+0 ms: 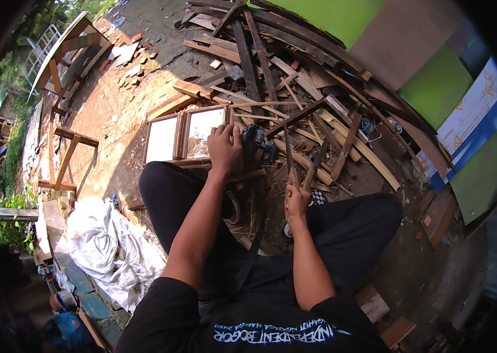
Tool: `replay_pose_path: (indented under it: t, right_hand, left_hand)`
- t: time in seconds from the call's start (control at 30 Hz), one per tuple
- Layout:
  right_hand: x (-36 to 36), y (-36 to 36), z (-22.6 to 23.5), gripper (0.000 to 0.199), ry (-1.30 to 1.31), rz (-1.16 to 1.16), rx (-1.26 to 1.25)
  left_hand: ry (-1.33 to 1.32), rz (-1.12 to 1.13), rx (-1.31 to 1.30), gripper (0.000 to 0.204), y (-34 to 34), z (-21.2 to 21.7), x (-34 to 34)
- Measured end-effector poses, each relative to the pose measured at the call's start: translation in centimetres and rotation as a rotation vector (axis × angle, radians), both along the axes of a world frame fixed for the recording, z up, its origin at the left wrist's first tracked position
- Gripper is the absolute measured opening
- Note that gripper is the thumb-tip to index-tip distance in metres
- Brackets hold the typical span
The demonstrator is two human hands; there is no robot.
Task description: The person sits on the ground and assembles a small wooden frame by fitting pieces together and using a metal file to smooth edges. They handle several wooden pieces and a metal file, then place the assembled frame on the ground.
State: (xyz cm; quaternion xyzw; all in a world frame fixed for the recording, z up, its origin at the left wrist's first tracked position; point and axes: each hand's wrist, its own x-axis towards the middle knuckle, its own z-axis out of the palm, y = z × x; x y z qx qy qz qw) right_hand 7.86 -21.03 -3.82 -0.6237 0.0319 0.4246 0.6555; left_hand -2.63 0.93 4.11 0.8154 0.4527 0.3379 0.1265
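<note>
Wooden strips [313,165] (two, long axis pointing away, upward) gripped by right hand [297,203] fingers; left hand [225,150] fingers clasp dark tool [257,146].

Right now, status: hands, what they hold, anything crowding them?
Left hand gripping dark power tool beside brown wooden window frame. Right hand closed on thin wooden sticks. Scrap timber pile crowds close ahead.

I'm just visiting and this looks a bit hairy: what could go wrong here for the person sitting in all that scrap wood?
1. The left hand rests on a dark power tool close to the knees; a slip might reach a leg.
2. The right hand has its grip on thin wooden sticks, so splinters are likely.
3. The loose timber pile could shift or hide nails.
</note>
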Motion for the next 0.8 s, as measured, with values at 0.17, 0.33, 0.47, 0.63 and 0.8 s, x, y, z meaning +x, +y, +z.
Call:
replay_pose_path:
  t: [0.17,0.33,0.47,0.63,0.8]
  right_hand:
    - [0.2,-0.6,0.5,0.027,0.014,-0.032,0.003]
    - [0.7,-0.9,-0.2,0.031,-0.087,-0.004,-0.068]
    - [0.5,-1.1,-2.2,0.041,-0.432,0.114,-0.256]
    - [-0.5,-0.7,-2.9,0.038,-0.781,0.254,-0.446]
    - [-0.6,-1.5,-5.4,0.031,-0.944,0.46,-0.668]
  left_hand:
    - [-0.045,-0.108,0.078,0.019,-2.2,-0.5,0.8]
    - [-0.034,-0.156,-0.016,0.016,-3.9,-2.1,1.5]
    - [-0.016,-0.219,-0.179,0.016,-5.0,-5.0,1.8]
    - [0.211,-0.224,-0.438,0.025,-6.4,-11.2,0.6]
    - [0.311,-0.189,-0.651,0.031,-7.5,-15.4,0.1]
